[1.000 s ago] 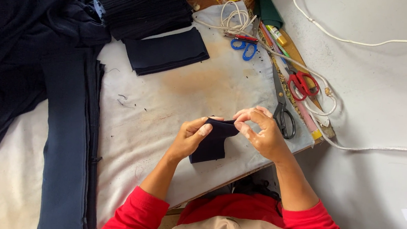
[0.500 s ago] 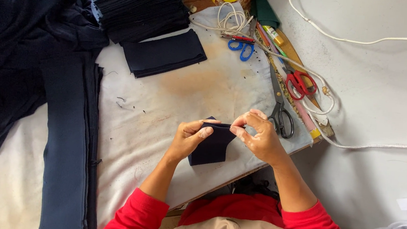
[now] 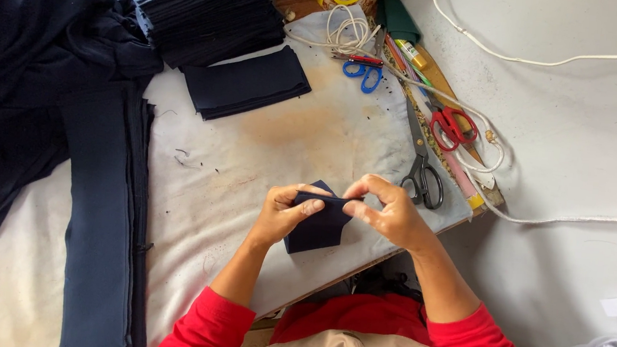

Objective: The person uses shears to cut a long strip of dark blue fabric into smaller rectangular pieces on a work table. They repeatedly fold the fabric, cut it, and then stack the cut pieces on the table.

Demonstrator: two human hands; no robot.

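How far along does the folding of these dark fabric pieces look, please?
Done: a tall stack of folded pieces and a smaller stack beside it sit at the far end of the table. In hand: the left hand and right hand pinch one small navy piece along its top edge. Left: a heap of loose dark fabric lies at the left.

A small fabric piece (image 3: 316, 226) is held between the left hand (image 3: 284, 214) and the right hand (image 3: 387, 212), above the table (image 3: 281, 149) near its front edge. Large shears (image 3: 422, 168) lie just right of the right hand. A stack of cut pieces (image 3: 246, 82) is positioned behind, toward the left.
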